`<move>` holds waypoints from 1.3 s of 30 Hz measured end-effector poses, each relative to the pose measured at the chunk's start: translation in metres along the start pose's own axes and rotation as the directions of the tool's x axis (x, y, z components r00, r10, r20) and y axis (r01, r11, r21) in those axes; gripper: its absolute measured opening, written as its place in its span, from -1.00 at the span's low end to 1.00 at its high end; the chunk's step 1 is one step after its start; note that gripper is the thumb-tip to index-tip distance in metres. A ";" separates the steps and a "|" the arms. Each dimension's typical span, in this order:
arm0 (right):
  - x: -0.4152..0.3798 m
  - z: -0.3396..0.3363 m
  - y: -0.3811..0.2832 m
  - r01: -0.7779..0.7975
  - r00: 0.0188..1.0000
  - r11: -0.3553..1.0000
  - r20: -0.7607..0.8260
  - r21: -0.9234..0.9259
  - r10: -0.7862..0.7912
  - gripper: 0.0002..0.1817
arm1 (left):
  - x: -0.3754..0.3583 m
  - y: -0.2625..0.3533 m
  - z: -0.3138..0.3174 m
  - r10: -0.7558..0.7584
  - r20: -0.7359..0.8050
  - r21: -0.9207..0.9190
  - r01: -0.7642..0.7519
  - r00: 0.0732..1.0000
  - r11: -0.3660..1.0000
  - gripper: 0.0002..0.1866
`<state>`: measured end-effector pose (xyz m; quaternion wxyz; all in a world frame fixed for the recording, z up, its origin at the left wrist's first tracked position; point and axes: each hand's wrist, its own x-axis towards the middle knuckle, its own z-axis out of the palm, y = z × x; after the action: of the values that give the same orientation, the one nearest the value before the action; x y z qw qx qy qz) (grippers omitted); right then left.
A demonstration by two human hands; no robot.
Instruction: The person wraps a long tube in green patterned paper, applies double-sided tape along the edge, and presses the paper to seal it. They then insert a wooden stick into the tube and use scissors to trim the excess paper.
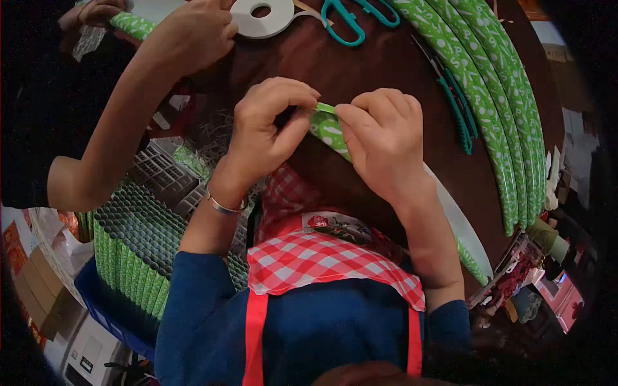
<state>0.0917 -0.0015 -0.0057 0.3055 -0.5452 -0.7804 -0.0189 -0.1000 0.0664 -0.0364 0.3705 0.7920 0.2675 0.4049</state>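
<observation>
Both my hands pinch the edge of a green patterned sheet point(329, 132) above the brown table. My left hand point(273, 125), with a bracelet at the wrist, is closed on the sheet's left end. A short way to its right, my right hand point(386, 138) is closed on the same folded edge. The sheet runs down behind my right forearm, and its white underside point(454, 215) shows on the far side. A roll of white tape point(262, 17) and teal-handled scissors point(347, 24) lie beyond my hands.
Long green patterned rolls point(492, 96) and a teal-handled tool point(456, 103) lie at right. A co-worker's hand point(193, 35) is near the tape at upper left. A blue crate point(106, 312) of upright green tubes point(132, 267) stands at lower left.
</observation>
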 end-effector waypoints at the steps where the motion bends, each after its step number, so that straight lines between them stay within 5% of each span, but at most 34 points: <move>1: -0.001 -0.001 -0.003 0.007 1.000 1.000 0.005 0.010 -0.007 -0.81 | -0.003 0.000 -0.002 -0.011 -0.001 0.002 0.011 1.000 1.000 -0.80; 5: -0.004 -0.009 -0.012 0.020 0.995 0.999 0.096 0.049 -0.024 -0.62 | -0.010 0.003 -0.007 0.004 0.013 -0.008 -0.004 1.000 1.000 -0.80; 9: -0.002 -0.013 -0.016 0.031 0.992 0.999 0.117 0.035 -0.035 -0.59 | -0.012 0.000 -0.003 -0.023 -0.085 -0.103 0.014 0.996 0.995 -0.76; 18: -0.003 -0.014 -0.017 0.016 0.992 1.000 0.128 0.011 -0.017 -0.58 | -0.010 -0.002 -0.011 0.102 0.090 0.063 -0.107 0.991 0.992 -0.68; 24: -0.003 -0.015 -0.014 0.015 0.992 1.000 0.128 0.015 -0.017 -0.58 | -0.011 -0.002 -0.008 0.035 0.031 -0.004 -0.035 0.999 0.999 -0.81; 30: -0.007 -0.009 -0.005 0.039 0.999 0.993 -0.031 -0.111 -0.043 -0.73 | -0.004 0.004 0.000 -0.016 -0.054 -0.019 0.015 0.998 1.000 -0.76; 32: -0.013 -0.022 -0.005 0.032 0.996 0.998 -0.087 -0.049 -0.037 -0.56 | 0.001 0.005 0.003 -0.039 -0.069 0.012 0.040 0.997 0.999 -0.75; 39: -0.122 -0.085 -0.021 -0.284 0.957 0.947 0.008 -0.151 0.289 -0.51 | 0.010 -0.008 0.004 -0.152 -0.042 -0.043 0.151 0.987 0.988 -0.88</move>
<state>0.1395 -0.1436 0.0092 0.2517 -0.6742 -0.6939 -0.0242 -0.0925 0.0764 -0.0403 0.4097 0.7524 0.3272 0.3987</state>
